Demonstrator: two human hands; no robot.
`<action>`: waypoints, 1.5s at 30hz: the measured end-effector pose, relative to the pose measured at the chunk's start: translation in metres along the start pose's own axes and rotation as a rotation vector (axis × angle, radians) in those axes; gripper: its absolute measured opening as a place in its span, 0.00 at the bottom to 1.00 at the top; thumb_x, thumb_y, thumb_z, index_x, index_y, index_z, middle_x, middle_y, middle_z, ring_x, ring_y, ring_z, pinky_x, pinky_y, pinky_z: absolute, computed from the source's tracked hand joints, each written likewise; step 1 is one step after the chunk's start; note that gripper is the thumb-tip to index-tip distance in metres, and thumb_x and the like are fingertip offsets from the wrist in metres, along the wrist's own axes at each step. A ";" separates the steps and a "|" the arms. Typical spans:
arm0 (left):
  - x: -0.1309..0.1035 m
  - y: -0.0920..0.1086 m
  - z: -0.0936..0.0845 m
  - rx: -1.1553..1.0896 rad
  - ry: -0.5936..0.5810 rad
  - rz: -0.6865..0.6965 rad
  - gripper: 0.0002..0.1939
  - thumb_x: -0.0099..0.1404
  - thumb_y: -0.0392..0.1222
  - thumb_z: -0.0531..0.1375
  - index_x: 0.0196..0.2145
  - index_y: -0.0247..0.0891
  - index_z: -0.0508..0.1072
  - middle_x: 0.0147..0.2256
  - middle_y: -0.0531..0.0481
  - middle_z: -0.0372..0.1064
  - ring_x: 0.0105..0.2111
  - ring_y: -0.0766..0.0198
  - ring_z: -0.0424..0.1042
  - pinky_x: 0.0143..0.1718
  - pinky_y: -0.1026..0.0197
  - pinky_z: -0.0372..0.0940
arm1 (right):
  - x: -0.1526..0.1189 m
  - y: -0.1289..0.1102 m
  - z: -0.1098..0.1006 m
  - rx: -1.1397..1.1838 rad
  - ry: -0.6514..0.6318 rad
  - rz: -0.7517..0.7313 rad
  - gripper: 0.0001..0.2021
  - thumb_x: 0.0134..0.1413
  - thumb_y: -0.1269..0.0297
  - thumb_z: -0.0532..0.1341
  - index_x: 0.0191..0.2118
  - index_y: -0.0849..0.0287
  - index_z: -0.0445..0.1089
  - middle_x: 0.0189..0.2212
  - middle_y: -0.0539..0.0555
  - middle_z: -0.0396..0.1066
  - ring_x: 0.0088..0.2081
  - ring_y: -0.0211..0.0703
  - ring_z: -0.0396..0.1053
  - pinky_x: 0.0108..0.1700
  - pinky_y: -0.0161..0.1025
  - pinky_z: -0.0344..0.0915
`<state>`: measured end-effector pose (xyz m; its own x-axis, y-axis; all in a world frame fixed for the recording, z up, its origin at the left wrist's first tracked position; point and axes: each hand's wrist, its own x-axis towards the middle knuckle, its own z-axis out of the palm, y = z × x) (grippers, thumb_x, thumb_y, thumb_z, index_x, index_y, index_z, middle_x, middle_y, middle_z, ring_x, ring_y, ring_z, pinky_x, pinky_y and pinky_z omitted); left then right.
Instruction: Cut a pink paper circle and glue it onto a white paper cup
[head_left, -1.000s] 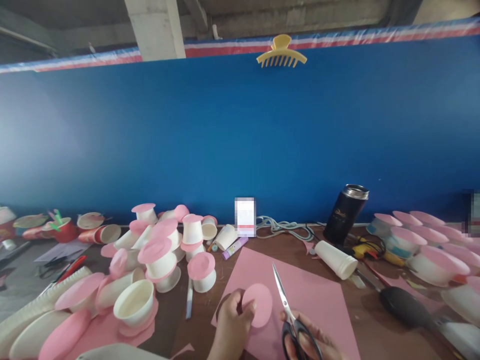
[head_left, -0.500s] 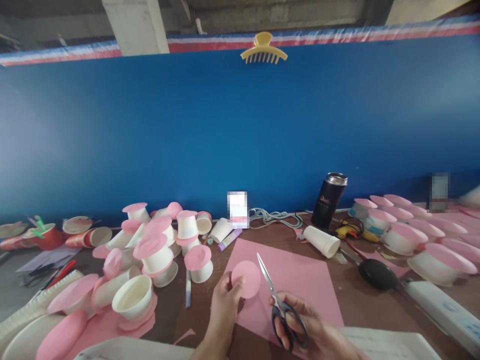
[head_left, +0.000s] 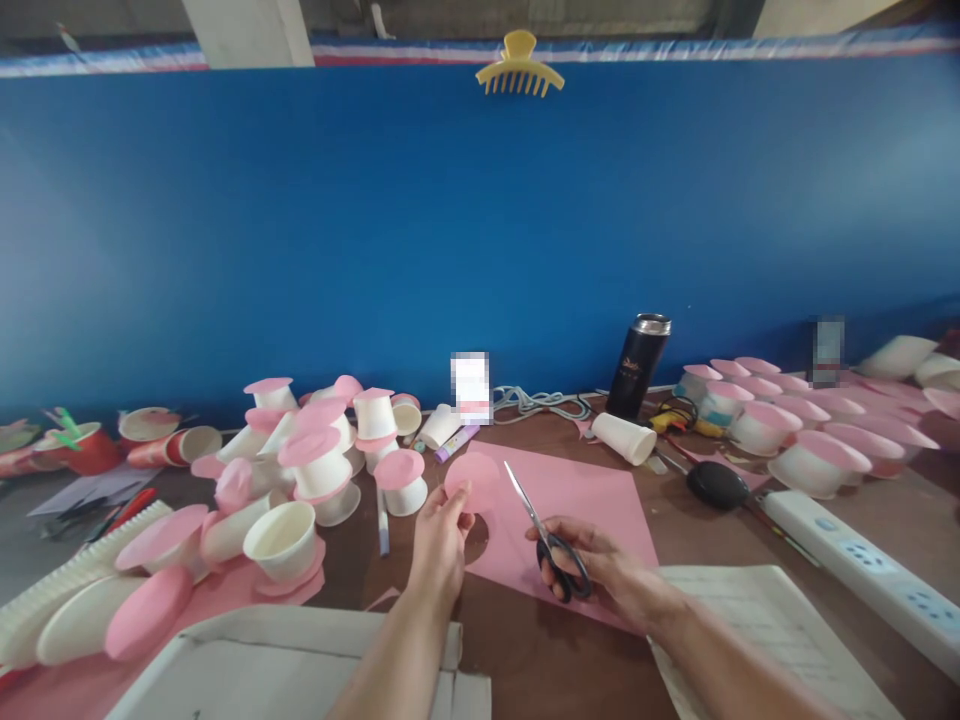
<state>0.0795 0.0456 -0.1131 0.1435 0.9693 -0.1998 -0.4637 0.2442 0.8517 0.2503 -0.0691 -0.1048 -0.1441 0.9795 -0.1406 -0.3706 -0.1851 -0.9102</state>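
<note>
Between thumb and fingers, my left hand pinches a round pink paper disc. My right hand is wrapped around the black handles of a pair of scissors, whose blades point up and to the left, apart from the disc. Below both hands lies a pink paper sheet with a round bite cut from its left edge. Left of my left hand stands a white paper cup topped by a pink disc.
Several cups with pink discs crowd the left, around an open paper cup. On the right are a black bottle, a lying white cup, a black rounded object and a power strip. Papers lie in front.
The view has tilted down and shifted a little right, so more of my forearms and the front papers show. The disc and scissors stay in my hands; the cut edge of the sheet is now visible.
</note>
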 end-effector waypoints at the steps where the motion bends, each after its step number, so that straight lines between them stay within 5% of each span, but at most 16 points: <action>1: 0.000 0.000 0.000 0.001 -0.006 0.003 0.17 0.46 0.46 0.70 0.30 0.36 0.70 0.29 0.55 0.65 0.26 0.73 0.62 0.29 0.68 0.57 | 0.000 0.000 0.000 -0.027 0.013 -0.004 0.18 0.52 0.58 0.66 0.47 0.61 0.70 0.28 0.54 0.72 0.27 0.35 0.68 0.30 0.32 0.58; 13: -0.002 0.000 0.001 -0.015 -0.038 -0.032 0.16 0.49 0.46 0.69 0.30 0.35 0.70 0.29 0.56 0.63 0.26 0.74 0.60 0.29 0.68 0.56 | 0.007 -0.007 -0.015 -0.365 0.208 -0.056 0.24 0.46 0.51 0.68 0.44 0.64 0.71 0.25 0.53 0.72 0.24 0.36 0.66 0.23 0.31 0.55; 31: -0.004 0.003 0.005 -0.089 -0.092 0.003 0.15 0.49 0.43 0.70 0.26 0.35 0.68 0.29 0.55 0.61 0.26 0.75 0.58 0.28 0.70 0.58 | 0.001 -0.001 -0.002 -0.549 0.001 0.034 0.20 0.49 0.54 0.67 0.44 0.61 0.69 0.26 0.48 0.64 0.27 0.33 0.59 0.26 0.31 0.55; 45: -0.009 -0.008 0.007 0.124 -0.116 0.000 0.16 0.51 0.50 0.67 0.27 0.38 0.67 0.22 0.58 0.59 0.21 0.75 0.56 0.23 0.70 0.52 | 0.000 -0.001 0.005 -0.538 -0.014 -0.018 0.20 0.51 0.53 0.65 0.46 0.61 0.68 0.28 0.49 0.65 0.28 0.34 0.59 0.28 0.32 0.55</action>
<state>0.0879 0.0346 -0.1149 0.2471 0.9576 -0.1481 -0.3530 0.2313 0.9066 0.2463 -0.0690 -0.1026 -0.1556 0.9803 -0.1217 0.1494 -0.0984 -0.9839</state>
